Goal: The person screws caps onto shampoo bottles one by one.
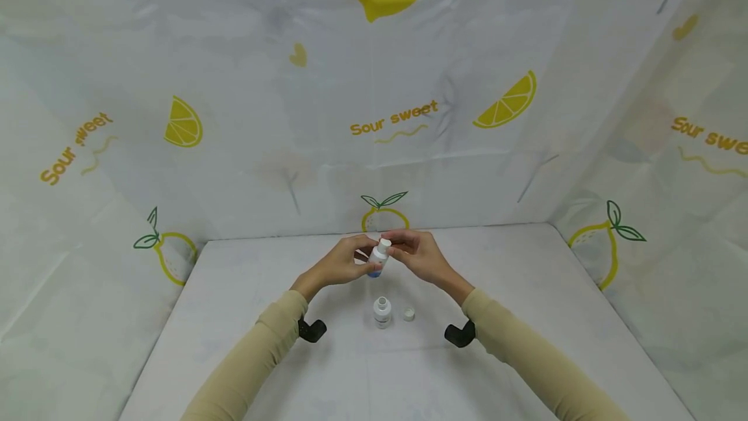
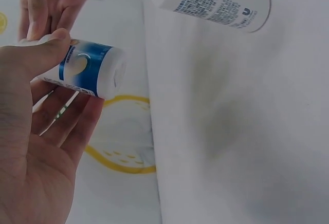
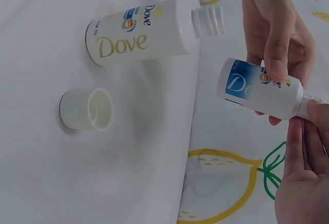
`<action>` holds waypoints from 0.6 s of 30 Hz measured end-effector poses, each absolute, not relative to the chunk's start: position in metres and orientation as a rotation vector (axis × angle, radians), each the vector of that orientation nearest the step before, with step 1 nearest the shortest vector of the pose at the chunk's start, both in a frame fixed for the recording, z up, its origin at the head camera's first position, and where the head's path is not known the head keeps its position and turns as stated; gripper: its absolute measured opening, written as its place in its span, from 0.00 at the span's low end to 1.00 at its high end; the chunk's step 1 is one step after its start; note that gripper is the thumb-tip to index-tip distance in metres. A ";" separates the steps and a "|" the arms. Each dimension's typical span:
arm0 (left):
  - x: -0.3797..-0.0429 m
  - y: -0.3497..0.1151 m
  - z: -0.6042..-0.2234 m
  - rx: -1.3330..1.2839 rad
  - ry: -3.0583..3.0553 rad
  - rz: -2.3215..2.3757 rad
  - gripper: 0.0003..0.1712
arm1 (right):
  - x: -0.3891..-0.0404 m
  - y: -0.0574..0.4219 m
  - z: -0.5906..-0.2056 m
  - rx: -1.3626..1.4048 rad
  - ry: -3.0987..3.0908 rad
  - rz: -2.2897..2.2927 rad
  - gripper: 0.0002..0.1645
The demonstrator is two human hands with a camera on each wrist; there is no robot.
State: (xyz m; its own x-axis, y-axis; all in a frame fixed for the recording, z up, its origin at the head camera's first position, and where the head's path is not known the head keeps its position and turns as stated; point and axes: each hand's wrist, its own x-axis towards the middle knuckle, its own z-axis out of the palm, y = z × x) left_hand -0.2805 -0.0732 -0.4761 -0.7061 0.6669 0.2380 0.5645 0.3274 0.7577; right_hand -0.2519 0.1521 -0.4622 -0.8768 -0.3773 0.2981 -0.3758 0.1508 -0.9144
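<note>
My left hand (image 1: 341,261) grips a small white-and-blue Dove bottle (image 3: 252,82) round its body, thumb on one side and fingers on the other. The bottle is held tilted above the table. At its top, my right hand (image 1: 425,257) pinches the white cap (image 1: 384,244) between thumb and fingers; in the right wrist view the fingers partly cover this cap. Below the hands stands a second white Dove bottle (image 1: 382,314), upright, its threaded neck bare. Beside it on the table lies a loose white cap (image 3: 87,110), its hollow end showing in the right wrist view.
A white cloth covers the table (image 1: 245,330). Behind it and at both sides hang white sheets (image 1: 251,167) printed with lemons and lettering. Black wrist mounts (image 1: 312,330) sit at both sleeve cuffs.
</note>
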 end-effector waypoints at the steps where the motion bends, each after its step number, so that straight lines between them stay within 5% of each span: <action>1: -0.281 -0.073 -0.477 1.146 2.464 1.327 0.22 | -0.252 0.152 -0.464 -0.777 2.386 -1.887 0.18; 18: -0.289 -0.066 -0.524 0.869 2.433 1.351 0.24 | -0.232 0.185 -0.479 -0.376 2.448 -1.620 0.23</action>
